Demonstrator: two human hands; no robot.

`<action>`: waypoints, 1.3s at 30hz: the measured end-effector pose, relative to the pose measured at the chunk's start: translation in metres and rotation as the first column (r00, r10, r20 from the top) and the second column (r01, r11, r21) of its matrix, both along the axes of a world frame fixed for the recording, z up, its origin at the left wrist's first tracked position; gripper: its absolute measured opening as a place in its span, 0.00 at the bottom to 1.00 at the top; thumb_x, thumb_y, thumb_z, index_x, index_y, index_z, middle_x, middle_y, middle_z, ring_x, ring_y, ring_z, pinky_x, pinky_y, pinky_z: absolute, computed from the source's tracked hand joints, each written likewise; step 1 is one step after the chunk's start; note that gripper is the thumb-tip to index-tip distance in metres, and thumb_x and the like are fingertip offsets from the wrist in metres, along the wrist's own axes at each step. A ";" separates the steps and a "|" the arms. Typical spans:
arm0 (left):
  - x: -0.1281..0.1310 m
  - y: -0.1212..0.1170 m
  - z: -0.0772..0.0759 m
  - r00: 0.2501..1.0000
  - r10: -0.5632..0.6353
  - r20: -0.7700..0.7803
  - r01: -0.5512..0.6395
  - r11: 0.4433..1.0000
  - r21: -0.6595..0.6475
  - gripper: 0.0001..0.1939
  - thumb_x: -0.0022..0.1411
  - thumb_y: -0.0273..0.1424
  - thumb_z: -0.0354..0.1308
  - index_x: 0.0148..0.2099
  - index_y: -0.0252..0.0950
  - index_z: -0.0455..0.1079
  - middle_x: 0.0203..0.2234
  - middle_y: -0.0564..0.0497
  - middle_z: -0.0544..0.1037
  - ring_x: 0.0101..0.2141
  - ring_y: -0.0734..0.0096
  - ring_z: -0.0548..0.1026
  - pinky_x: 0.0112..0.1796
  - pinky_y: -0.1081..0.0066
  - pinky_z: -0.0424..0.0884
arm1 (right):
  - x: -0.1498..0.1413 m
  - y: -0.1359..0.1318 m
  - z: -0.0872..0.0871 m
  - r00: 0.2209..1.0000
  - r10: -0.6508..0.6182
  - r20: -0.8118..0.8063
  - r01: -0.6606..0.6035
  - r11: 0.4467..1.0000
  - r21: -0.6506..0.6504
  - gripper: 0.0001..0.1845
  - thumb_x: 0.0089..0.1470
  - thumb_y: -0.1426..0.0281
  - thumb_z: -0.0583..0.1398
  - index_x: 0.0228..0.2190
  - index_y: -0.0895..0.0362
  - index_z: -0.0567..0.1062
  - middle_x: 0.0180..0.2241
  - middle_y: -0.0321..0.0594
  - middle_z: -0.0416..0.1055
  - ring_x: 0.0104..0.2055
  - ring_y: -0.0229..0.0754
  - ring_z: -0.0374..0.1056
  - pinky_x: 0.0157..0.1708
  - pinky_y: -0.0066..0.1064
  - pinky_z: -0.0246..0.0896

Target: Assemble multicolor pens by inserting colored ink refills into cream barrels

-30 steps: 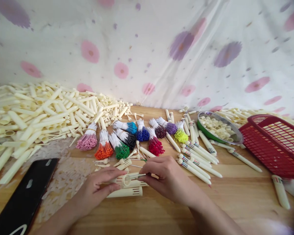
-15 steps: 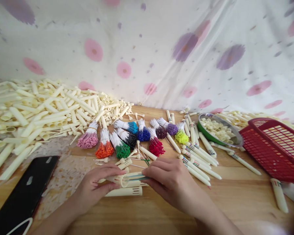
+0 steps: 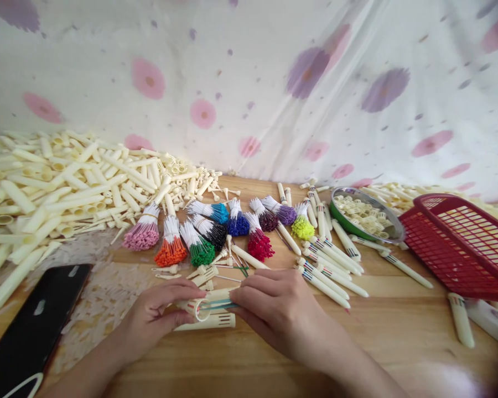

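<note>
My left hand (image 3: 160,312) pinches a short, cream plastic pen tube (image 3: 192,307), its round open end turned to the right. Thin blue-green pen refills (image 3: 219,304) run from that opening into the fingers of my right hand (image 3: 276,312), which is closed on their other ends. How many refills there are, I cannot make out. Just below them on the table lies a cream pen barrel with dark slots (image 3: 218,321). Small cream pen parts (image 3: 205,275) and a few loose thin refills lie just beyond my hands.
Rubber-banded refill bundles in several colours (image 3: 203,251) lie mid-table. Cream tubes (image 3: 66,188) are heaped at left, behind a black phone (image 3: 37,320). Pens with coloured slots (image 3: 323,282), a green bowl of small parts (image 3: 340,215) and a red basket (image 3: 444,243) stand right. A flowered sheet hangs behind.
The whole view has shifted slightly, so things appear a little farther left. My right hand is slightly nearer the tube, and a bit less of the refills shows between my hands.
</note>
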State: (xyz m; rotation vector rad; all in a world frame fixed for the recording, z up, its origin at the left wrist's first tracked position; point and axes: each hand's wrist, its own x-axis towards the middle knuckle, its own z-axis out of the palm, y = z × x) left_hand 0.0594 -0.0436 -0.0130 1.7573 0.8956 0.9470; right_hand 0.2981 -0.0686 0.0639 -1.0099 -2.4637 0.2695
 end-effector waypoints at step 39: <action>0.014 -0.013 0.013 0.965 0.257 -0.049 -0.251 0.961 0.116 0.12 0.50 0.27 0.66 0.39 0.43 0.79 0.34 0.51 0.82 0.35 0.67 0.79 0.38 0.73 0.75 | 0.008 0.010 -0.010 0.994 -0.058 -0.094 0.043 0.988 -0.146 0.07 0.57 0.73 0.57 0.28 0.60 0.72 0.23 0.36 0.67 0.24 0.34 0.62 0.24 0.25 0.51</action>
